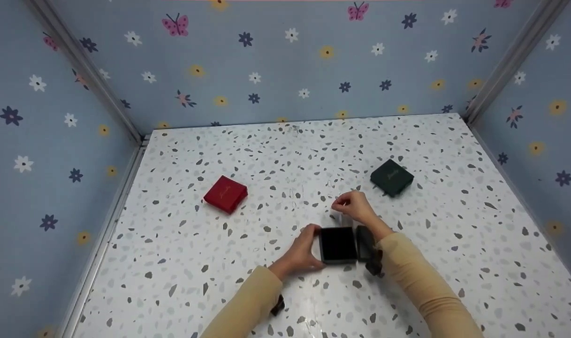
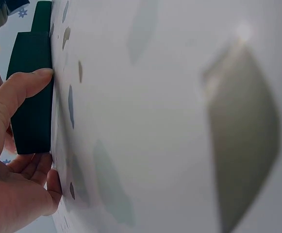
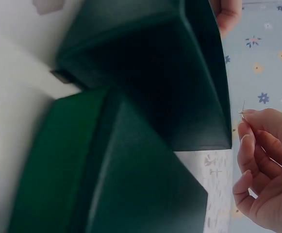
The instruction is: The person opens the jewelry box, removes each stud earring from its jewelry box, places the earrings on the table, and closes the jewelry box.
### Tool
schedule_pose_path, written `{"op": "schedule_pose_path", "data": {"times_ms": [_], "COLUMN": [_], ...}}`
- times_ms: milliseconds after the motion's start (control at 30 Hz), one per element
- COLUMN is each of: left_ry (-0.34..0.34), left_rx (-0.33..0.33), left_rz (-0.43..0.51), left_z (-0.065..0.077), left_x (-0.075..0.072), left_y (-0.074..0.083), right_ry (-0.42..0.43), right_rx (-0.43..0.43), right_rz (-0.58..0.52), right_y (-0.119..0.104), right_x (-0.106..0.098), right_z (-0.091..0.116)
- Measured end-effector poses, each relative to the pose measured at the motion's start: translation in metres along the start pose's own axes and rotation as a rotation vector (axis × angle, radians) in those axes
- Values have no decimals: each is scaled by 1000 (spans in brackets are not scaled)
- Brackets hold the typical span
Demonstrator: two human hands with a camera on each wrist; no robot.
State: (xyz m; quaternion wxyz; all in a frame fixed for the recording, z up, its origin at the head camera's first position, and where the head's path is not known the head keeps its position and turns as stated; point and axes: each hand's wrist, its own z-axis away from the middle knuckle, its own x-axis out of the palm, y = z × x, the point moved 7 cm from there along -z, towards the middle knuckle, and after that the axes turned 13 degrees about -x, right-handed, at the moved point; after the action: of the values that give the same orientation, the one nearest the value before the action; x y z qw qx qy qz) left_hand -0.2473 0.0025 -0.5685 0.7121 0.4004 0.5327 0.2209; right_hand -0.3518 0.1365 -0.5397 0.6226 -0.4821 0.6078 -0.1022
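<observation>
In the head view an open dark green box [image 1: 338, 246] with a black inside stands on the table. My left hand [image 1: 300, 253] grips its left side, thumb at the near edge and fingers at the far edge. The left wrist view shows the thumb along the green wall [image 2: 31, 114]. The lid [image 1: 363, 244] lies tipped to the right, under my right wrist. Beyond the box, my right hand [image 1: 355, 206] pinches a tiny gold-coloured piece of jewellery [image 3: 243, 109] between thumb and index finger; its exact kind I cannot tell.
A closed red box [image 1: 225, 194] lies to the left, and a closed dark green box [image 1: 392, 177] to the far right. Several thin, faint jewellery pieces [image 1: 293, 193] are scattered mid-table. Flower-patterned walls [image 1: 266, 56] enclose the speckled table [image 1: 196, 281] at the back and sides.
</observation>
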Motion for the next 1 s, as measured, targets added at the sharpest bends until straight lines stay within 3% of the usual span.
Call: {"op": "schedule_pose_path", "data": {"times_ms": [467, 1000], "left_ry": [3, -7], "left_rx": [0, -21], "left_rz": [15, -2], "left_z": [0, 0], "left_x": [0, 0], "left_y": [-1, -1], "right_ry": [-29, -31], "right_rx": [203, 183], "right_rz": [-60, 2], "right_y": [23, 30], "right_x": [9, 10], "right_z": [-9, -12]}}
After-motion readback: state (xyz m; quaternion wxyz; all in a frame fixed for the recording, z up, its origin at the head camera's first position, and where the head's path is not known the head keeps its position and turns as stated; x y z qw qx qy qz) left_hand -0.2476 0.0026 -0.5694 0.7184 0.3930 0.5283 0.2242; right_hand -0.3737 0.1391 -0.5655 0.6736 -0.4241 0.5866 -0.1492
